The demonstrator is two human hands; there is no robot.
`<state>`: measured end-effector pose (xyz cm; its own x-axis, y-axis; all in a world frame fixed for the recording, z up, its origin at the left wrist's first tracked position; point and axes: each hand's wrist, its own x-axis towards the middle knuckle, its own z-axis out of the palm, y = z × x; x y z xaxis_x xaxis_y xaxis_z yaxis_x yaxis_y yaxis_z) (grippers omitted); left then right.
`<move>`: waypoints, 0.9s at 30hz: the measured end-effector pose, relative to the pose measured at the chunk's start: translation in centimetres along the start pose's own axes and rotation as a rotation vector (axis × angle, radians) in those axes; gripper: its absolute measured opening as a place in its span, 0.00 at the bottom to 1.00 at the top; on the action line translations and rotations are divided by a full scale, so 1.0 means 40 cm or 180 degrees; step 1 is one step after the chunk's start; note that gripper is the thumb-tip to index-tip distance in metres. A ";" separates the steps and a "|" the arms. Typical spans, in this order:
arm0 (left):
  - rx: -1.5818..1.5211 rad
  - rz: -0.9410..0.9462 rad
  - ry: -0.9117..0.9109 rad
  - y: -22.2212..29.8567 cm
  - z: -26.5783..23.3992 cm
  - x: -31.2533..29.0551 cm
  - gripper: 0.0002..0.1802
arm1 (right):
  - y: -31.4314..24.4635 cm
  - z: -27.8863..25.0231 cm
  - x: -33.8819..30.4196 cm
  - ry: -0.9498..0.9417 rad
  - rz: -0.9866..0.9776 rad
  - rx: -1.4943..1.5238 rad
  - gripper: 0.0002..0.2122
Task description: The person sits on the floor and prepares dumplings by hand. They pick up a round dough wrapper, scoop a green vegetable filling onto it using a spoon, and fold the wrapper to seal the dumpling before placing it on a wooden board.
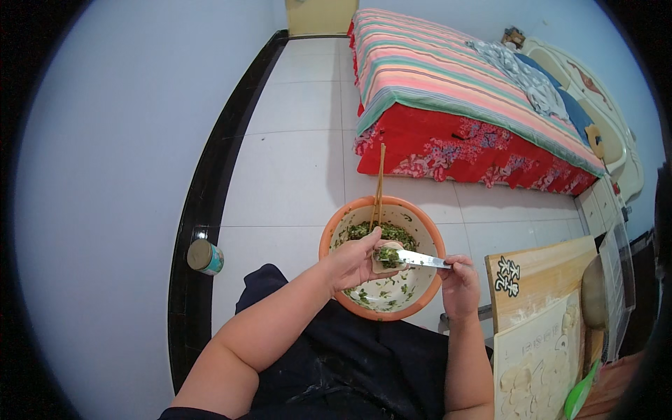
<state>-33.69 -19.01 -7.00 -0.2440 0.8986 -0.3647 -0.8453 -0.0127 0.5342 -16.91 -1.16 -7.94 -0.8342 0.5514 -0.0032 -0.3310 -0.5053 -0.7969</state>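
My left hand (350, 264) cups a round dumpling wrapper (381, 268) in its palm and fingers, thumb raised along the edge. A mound of chopped green filling (387, 256) lies on the wrapper. Pinched in my right hand (460, 287) is a flat metal spreader (423, 260), its blade reaching left so that the tip touches the filling. Both hands are over a large basin (326, 241) with an orange rim and white inside. More green filling (397, 236) sits in its far part, with bits stuck to the walls. Two wooden chopsticks (381, 180) stand in it, leaning on the far side.
At my right a wooden board (542, 262) carries a pale floured mat (521, 353) with several wrappers, beside a green-handled tool (582, 392). A lidded jar (204, 257) stands on the floor at the left. A bed (448, 91) with a striped cover is at the far right.
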 end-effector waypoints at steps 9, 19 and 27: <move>-0.0221 0.0026 -0.0195 0.010 -0.009 -0.007 0.31 | 0.017 -0.041 0.015 0.0134 0.0139 0.0243 0.07; -0.0267 0.0183 0.0007 0.015 -0.008 -0.013 0.28 | 0.024 -0.062 0.016 0.0289 0.0162 0.0389 0.06; -0.0275 0.0266 0.0131 0.009 -0.011 -0.001 0.25 | 0.035 -0.053 0.017 0.0338 0.0173 0.0243 0.06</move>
<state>-34.17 -19.24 -7.13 -0.3332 0.8741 -0.3536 -0.8585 -0.1262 0.4971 -17.01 -0.06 -10.34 -0.8018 0.5869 -0.1122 -0.3226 -0.5832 -0.7456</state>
